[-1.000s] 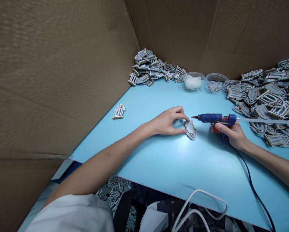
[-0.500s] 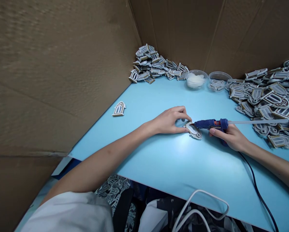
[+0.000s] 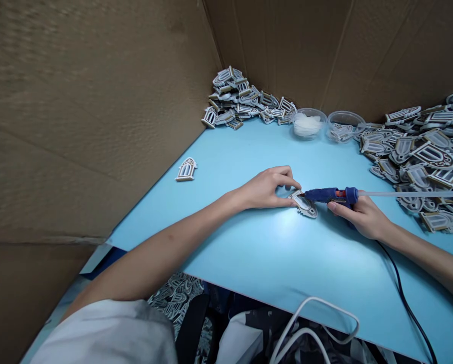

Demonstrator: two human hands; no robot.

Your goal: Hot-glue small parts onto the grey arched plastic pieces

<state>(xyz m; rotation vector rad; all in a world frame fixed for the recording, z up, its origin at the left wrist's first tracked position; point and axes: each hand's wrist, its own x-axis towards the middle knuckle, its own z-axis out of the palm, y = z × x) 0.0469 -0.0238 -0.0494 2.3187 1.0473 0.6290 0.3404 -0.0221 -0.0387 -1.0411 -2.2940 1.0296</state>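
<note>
My left hand [image 3: 272,188] pinches the flat end of a small arched window-shaped piece [image 3: 307,206] between thumb and fingers, over the blue table. In my right hand [image 3: 366,216] is a blue hot glue gun [image 3: 327,195], a long clear glue stick [image 3: 408,194] jutting from its back. The gun's nozzle points left and meets the piece near my left fingertips; whether glue is coming out is too small to see. Another arched window piece [image 3: 186,169] lies alone on the table to the left.
Piles of window pieces lie at the back corner [image 3: 234,101] and along the right [image 3: 431,156]. Two clear round tubs [image 3: 308,124] [image 3: 345,126] stand between them. Cardboard walls [image 3: 143,91] enclose the table. A black cord [image 3: 401,293] trails from the gun toward the front edge.
Almost nothing differs. Both hands, the window piece and the glue gun keep their places, with only a slight shift of the view.
</note>
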